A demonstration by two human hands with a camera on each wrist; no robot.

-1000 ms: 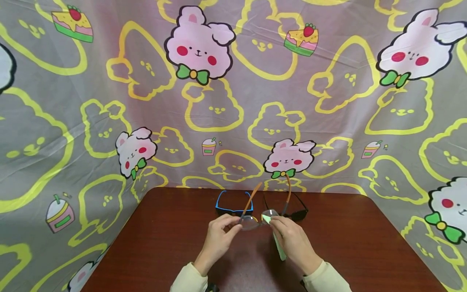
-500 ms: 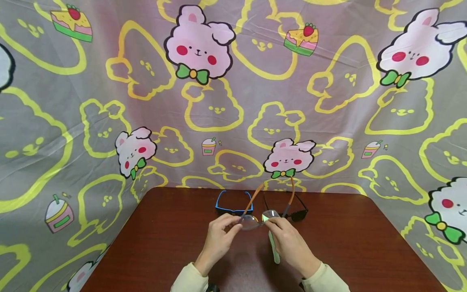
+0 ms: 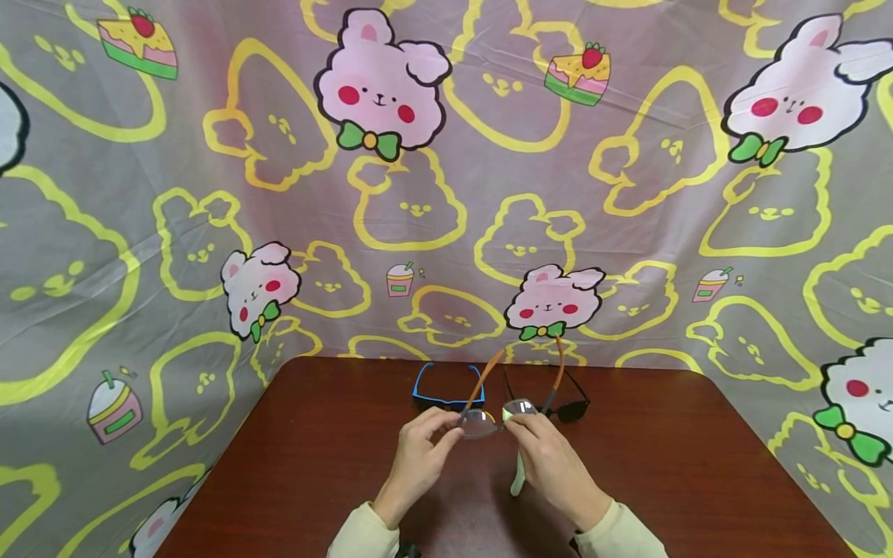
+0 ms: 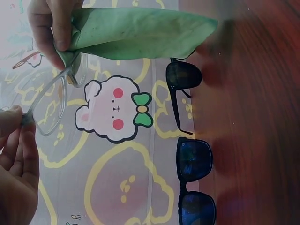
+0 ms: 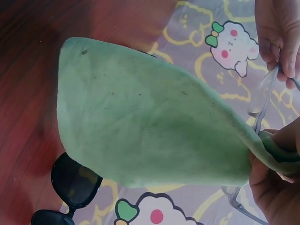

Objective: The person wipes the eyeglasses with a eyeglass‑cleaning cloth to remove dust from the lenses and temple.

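My left hand (image 3: 420, 456) pinches clear-framed eyeglasses (image 3: 478, 423) at one end of the front, beside the hinge. Their orange-brown temples point away from me, toward the curtain. A light green cleaning cloth (image 5: 150, 117) is pinched in my right hand (image 3: 556, 465) over the other lens, which it partly covers. The rest of the cloth hangs down below the fingers. In the left wrist view the eyeglasses' bridge and near lens show between the two hands, held above the table.
Blue-framed sunglasses (image 3: 449, 401) lie unfolded near the back of the brown table (image 3: 314, 449). To their right lie black sunglasses (image 3: 574, 410), partly behind the eyeglasses. A patterned curtain (image 3: 453, 194) stands around the table's back and sides.
My right hand has shifted slightly left along the lens with the cloth. The cloth's hanging end has swung left. The left hand and eyeglasses have stayed nearly still.
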